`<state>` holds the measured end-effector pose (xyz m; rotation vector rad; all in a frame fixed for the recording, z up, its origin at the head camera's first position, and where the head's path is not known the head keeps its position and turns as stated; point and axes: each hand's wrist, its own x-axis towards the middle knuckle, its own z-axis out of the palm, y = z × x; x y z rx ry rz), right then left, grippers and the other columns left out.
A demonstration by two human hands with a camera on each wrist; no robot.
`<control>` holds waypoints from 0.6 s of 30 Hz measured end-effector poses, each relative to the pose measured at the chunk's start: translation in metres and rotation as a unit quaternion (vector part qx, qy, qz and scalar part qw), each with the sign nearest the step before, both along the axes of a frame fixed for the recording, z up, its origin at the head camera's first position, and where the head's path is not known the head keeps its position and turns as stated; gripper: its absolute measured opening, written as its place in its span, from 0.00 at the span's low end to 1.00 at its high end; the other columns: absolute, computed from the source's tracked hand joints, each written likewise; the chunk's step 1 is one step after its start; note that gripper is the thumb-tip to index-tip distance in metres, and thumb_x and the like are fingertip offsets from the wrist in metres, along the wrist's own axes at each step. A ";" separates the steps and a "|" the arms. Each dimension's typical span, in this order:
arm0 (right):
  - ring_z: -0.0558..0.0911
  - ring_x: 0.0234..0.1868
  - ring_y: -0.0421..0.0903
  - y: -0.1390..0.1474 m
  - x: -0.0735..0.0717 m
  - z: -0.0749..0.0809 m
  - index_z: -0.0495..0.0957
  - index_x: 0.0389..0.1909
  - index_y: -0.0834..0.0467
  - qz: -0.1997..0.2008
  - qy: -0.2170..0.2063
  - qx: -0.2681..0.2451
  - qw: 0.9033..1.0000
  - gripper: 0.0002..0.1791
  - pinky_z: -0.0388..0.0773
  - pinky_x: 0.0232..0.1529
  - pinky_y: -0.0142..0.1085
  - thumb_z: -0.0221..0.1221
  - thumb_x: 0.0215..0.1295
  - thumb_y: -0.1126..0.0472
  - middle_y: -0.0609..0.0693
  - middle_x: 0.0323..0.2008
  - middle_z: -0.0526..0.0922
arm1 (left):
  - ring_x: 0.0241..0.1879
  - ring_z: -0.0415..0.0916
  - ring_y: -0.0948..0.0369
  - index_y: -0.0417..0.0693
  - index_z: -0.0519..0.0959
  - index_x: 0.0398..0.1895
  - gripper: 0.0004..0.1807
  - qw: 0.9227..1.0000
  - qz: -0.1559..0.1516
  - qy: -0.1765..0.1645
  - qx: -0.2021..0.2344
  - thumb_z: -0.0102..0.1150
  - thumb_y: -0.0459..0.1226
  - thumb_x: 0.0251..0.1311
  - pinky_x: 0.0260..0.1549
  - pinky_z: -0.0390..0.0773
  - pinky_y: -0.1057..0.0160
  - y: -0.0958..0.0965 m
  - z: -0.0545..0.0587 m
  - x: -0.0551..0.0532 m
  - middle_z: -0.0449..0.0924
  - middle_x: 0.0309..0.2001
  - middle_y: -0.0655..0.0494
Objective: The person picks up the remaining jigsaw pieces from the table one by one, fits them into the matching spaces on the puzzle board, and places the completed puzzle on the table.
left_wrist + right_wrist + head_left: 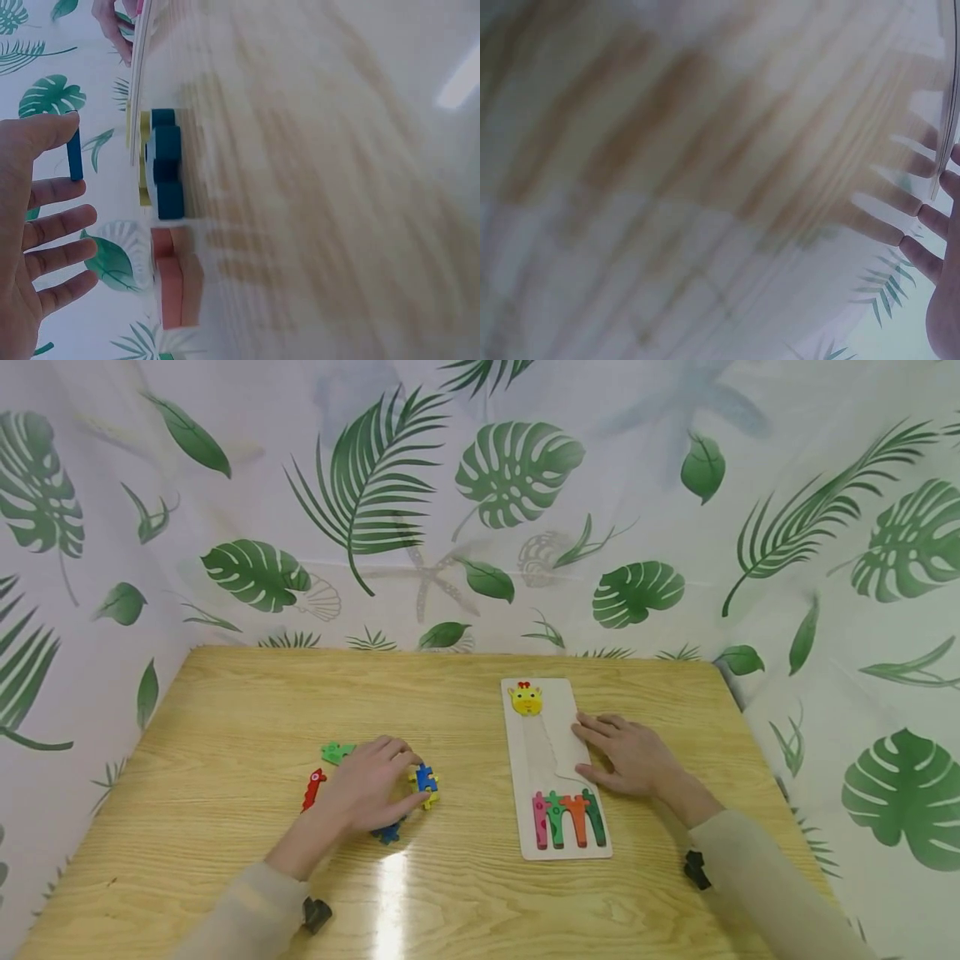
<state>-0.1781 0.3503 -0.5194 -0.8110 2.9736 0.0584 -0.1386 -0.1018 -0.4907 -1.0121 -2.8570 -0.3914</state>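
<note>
Between the thumb and index finger of my left hand a blue puzzle piece is pinched, its other fingers spread. In the head view this blue piece overlaps a yellow piece. Another blue piece lies partly hidden under the hand, with a green piece and a red piece beyond it. My right hand rests at the right edge of the white puzzle board, fingers extended. The board holds a yellow giraffe head at its top and several coloured leg pieces at its bottom.
The wooden table carries the board right of centre and the loose pieces on the left. A leaf-patterned cloth hangs along the table's back and sides.
</note>
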 end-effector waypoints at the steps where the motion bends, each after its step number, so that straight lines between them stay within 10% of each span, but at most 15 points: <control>1: 0.71 0.77 0.61 0.000 0.000 0.000 0.66 0.80 0.49 0.000 0.000 -0.001 1.000 0.43 0.73 0.72 0.62 0.55 0.72 0.30 0.51 0.80 0.68 | 0.58 0.80 0.52 0.52 0.85 0.56 0.26 1.000 -0.003 -0.003 0.001 0.63 0.60 0.68 0.58 0.83 0.48 0.003 0.001 -0.002 0.84 0.55 0.54; 18: 0.72 0.76 0.61 0.000 0.002 0.000 0.66 0.80 0.49 -0.002 0.000 -0.002 1.000 0.43 0.74 0.69 0.63 0.54 0.72 0.30 0.51 0.81 0.67 | 0.59 0.80 0.52 0.52 0.83 0.59 0.28 0.999 -0.017 -0.041 0.025 0.62 0.61 0.68 0.64 0.80 0.49 0.050 -0.004 -0.022 0.84 0.56 0.53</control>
